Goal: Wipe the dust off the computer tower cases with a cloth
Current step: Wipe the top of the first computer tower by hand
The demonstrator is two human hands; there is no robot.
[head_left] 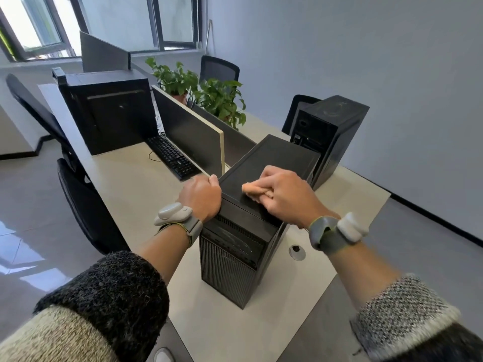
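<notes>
The left hand (202, 197) closes its grip over the upper left edge of the nearest tower case (227, 270), close to the front. The fingers curl over onto the lid and the back of the hand faces the camera. The right hand (285, 195) lies on the lid of the same case, its grip closed around a small peach-coloured cloth (252, 189). The cloth is bunched under the curled fingers and pressed against the black top. One end of it pokes out to the left of the knuckles. The two hands are near each other, on opposite sides of the lid's front half.

This tower case stands upright on the pale worktop (125, 178), with its ribbed front panel toward the person. That front carries a curved mark and some small details, too blurred to read. Each wrist wears a grey band with a white device, the left band (177, 218) and the right band (337, 231).

A second tower case (332, 131) stands just behind and to the right, with its rear ports facing this way. A third tower case (109, 113) sits well apart at the far left of the worktop. Between them are a black keyboard (172, 158) and a dark divider panel (190, 134) with a pale edge. Leafy green plants (222, 100) stand behind the panel. A round cable grommet (297, 252) is set in the worktop just beside the nearest case, on its right.
</notes>
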